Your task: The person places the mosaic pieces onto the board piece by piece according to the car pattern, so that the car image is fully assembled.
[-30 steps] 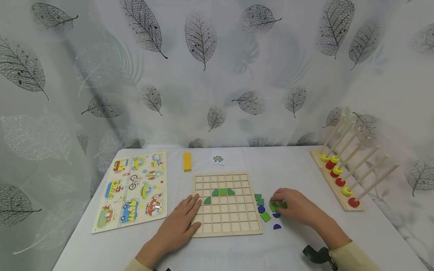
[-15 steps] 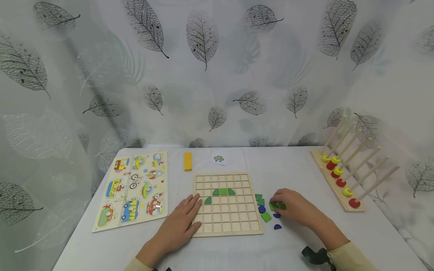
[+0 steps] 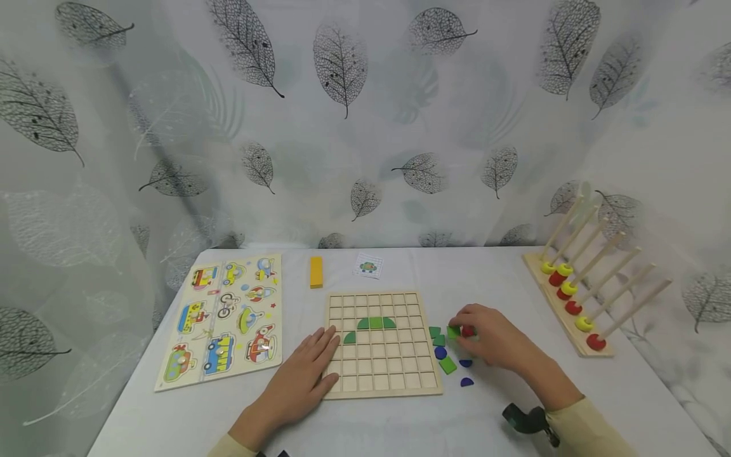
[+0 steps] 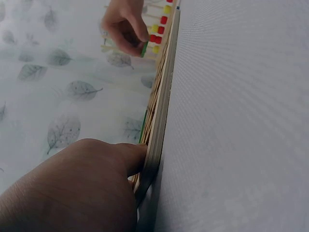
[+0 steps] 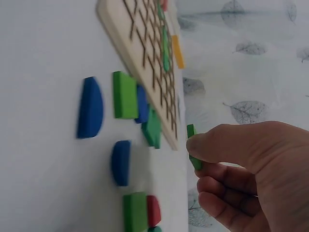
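Fingers extended, a person's left hand [image 3: 302,374] rests on the left edge of a wooden grid board [image 3: 396,366]. To its right, beyond a blue half-disc [image 3: 467,382], the right hand [image 3: 493,336] pinches a green tile [image 3: 453,332] above the white tabletop [image 3: 388,431]. Farther back lie a yellow block [image 3: 316,274] and a printed card [image 3: 368,266].

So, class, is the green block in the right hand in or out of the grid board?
Out: the right hand pinches the green block beside the grid board.
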A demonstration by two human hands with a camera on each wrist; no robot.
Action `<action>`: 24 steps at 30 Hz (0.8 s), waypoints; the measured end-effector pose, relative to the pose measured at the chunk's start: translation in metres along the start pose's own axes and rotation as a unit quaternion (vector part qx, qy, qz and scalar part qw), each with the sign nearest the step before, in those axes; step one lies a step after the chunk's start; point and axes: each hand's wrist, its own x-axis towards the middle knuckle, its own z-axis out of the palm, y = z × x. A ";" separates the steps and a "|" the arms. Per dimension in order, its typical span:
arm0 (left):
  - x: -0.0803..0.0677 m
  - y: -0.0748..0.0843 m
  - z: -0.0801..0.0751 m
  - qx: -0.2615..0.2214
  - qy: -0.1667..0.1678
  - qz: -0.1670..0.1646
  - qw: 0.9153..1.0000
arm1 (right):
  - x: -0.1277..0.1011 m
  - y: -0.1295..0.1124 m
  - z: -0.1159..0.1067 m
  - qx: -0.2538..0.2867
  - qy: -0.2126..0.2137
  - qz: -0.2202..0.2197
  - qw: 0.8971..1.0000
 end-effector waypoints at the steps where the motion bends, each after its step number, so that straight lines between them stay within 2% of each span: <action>1: 0.000 0.000 0.000 0.000 0.000 0.000 1.000 | 0.001 -0.001 -0.002 0.002 0.007 -0.005 1.000; 7: 0.000 0.000 -0.001 0.000 -0.002 0.001 1.000 | 0.010 -0.012 -0.006 0.021 0.043 -0.058 0.997; 14: 0.000 0.001 -0.001 -0.004 -0.005 -0.002 1.000 | 0.022 -0.026 -0.007 0.028 0.058 -0.115 0.991; 24: 0.000 0.000 0.000 -0.001 0.002 0.003 1.000 | 0.041 -0.052 -0.006 0.050 0.052 -0.134 0.988</action>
